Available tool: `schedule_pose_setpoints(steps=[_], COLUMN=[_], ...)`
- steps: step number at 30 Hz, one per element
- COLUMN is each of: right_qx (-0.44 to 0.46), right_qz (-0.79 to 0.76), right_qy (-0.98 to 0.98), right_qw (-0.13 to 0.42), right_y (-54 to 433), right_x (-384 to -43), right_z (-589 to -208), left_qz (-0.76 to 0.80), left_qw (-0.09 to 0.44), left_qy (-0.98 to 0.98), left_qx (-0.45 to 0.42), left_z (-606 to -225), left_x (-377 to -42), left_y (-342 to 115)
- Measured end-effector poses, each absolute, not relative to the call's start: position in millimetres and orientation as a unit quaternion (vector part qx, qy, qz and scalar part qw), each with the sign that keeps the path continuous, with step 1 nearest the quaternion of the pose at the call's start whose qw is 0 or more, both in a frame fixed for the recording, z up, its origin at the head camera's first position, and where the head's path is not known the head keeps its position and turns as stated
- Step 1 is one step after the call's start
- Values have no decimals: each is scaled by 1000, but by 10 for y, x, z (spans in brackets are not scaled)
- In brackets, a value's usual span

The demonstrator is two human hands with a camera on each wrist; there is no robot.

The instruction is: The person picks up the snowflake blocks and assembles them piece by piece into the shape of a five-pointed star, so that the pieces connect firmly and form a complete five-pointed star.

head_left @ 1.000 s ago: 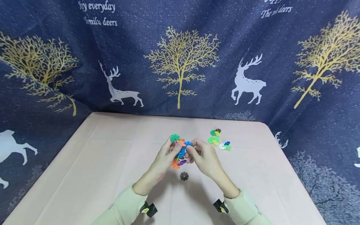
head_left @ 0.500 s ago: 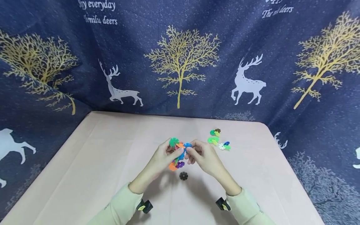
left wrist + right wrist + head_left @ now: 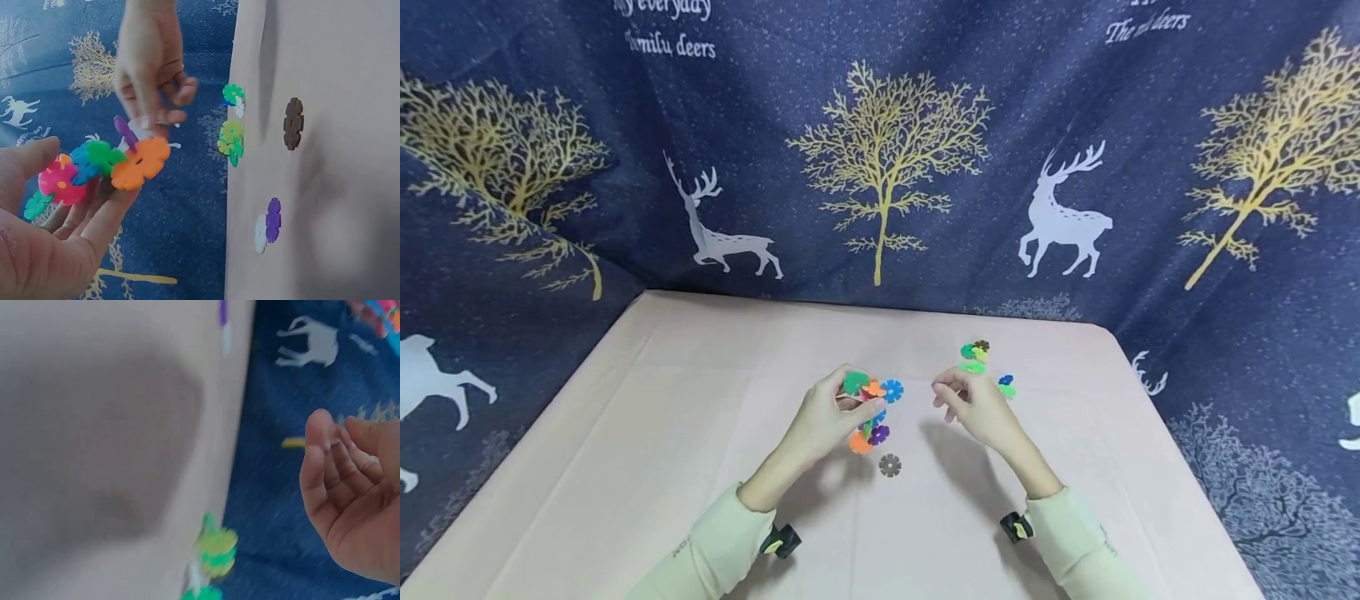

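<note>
Linked discs (image 3: 103,157) pinched by left hand (image 3: 826,421) above pale table (image 3: 700,458); right hand (image 3: 983,407) loosely curled, holding nothing; hands apart

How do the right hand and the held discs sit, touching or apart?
Apart: the head view shows tablecloth between the right hand and the held discs.

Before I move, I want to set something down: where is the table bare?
The table looks bare left of the left forearm and right of the right forearm, out to its edges. It is crowded beyond the right hand, where green and yellow discs lie. A brown disc lies between the forearms.
</note>
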State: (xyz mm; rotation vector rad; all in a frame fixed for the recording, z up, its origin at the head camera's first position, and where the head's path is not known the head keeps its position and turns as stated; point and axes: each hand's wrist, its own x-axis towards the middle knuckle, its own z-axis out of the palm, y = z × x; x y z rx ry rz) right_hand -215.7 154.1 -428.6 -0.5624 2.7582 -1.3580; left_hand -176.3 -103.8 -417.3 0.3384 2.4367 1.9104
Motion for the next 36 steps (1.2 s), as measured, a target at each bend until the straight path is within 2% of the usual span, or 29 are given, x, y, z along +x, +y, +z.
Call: schedule_pose_setpoints(steps=[3,9,11,19,28,33,36], right_qx=[-160,-96,-70,-19,-16,-8,-18], right_qz=[-392,-285,-256,-199,-223,-257,-274], right_qy=[906,950,959,979,975,966,961], right_qw=[-5,-82,-93,-29,-9,23,21], right_y=[1689,1953,2020,2189,2279,2192,2117], right_x=[-2235,-2356,-2387,-2446,-2422,-2317,-2277], right_z=[-4367,-4457,-4477,-4588,-4535,-4542,-4512], left_qz=[599,589,584,577,603,605,607], left_qw=[6,5,1,14,27,43,44], left_qy=[794,802,805,810,790,788,785], left_qx=[103,103,107,105,112,105,113], left_z=[-4186,-4186,-4183,-4207,-4273,-4251,-4230], left_x=[-1756,-1746,-1749,-1718,-1751,-1680,-1667], left_y=[-1045,-1058,-1057,-1027,-933,-948,-955])
